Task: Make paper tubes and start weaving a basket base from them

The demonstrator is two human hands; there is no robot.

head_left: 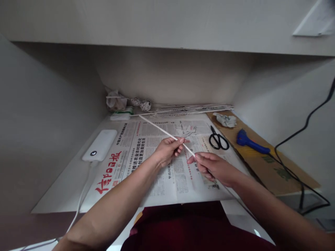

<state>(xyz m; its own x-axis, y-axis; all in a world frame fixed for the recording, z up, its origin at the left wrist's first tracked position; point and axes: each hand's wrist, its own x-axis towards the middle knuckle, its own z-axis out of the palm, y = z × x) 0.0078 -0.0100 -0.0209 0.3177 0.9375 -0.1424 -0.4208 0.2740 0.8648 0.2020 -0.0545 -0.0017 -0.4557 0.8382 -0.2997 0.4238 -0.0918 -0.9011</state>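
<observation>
A long thin white stick [159, 129], which looks like rolled paper, slants across the middle of the view above the newspaper [157, 174]. My left hand [170, 150] pinches it around its middle part. At its near right end, the fingers of my right hand [213, 165] are closed on it. Just beyond my left hand, several short thin pieces [188, 133] lie on the newspaper. To the right of these lie black-handled scissors [218, 139], blades pointing away from me.
A blue glue gun [251, 143] with a black cord rests on cardboard [277, 174] at the right, near a crumpled wad [225, 120]. Long sticks [193, 110] lie along the back wall. A white power bank [99, 145] with a cable is at the left.
</observation>
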